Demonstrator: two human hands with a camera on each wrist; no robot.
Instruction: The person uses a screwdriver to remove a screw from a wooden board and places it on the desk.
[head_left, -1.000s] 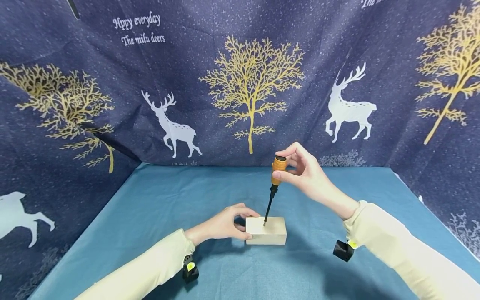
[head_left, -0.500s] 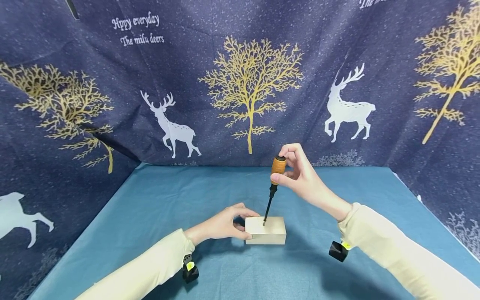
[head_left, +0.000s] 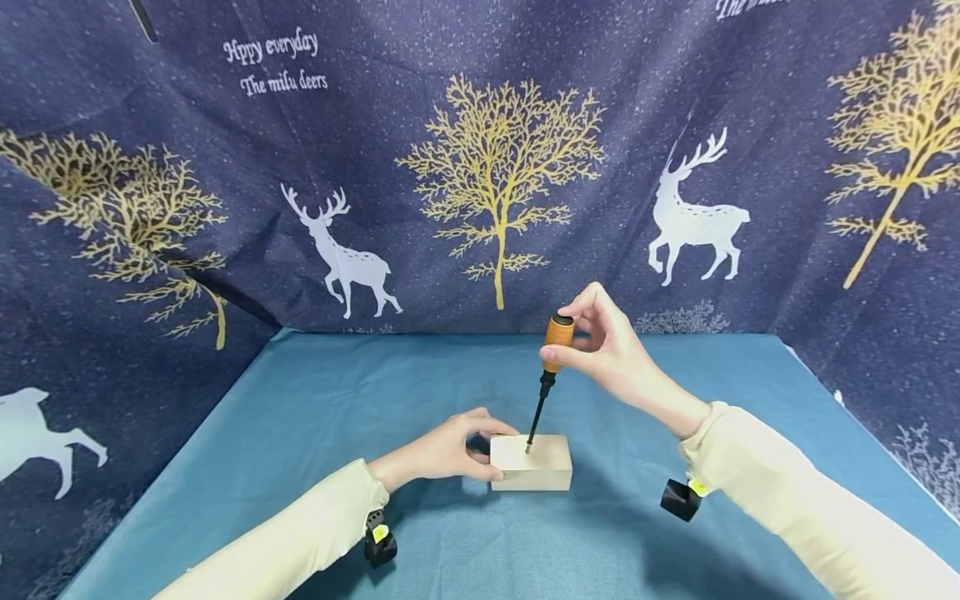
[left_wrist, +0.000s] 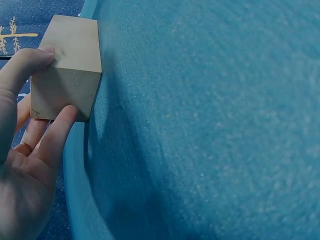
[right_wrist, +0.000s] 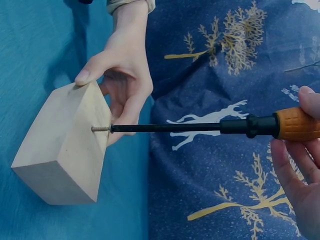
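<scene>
A pale wooden block (head_left: 542, 467) lies on the blue cloth, and my left hand (head_left: 450, 448) grips its left end between thumb and fingers. In the right wrist view a screw (right_wrist: 101, 129) stands partly sunk in the block's top face, its threads still showing. The tip of a screwdriver (head_left: 539, 408) with a black shaft and orange handle meets the screw's head. My right hand (head_left: 611, 354) holds that handle (right_wrist: 297, 124) from the right, thumb on the near side and fingertips up by the black cap. The screwdriver leans slightly right.
Blue cloth (head_left: 337, 375) covers the table around the block. Behind it hangs a dark blue curtain (head_left: 450, 42) printed with deer and gold trees. A black wrist camera (head_left: 680, 500) hangs under the right sleeve, another camera (head_left: 380, 546) under the left.
My right hand's fingers shift around the screwdriver's handle, dipping left and then rising slightly again. The left hand and block stay put.
</scene>
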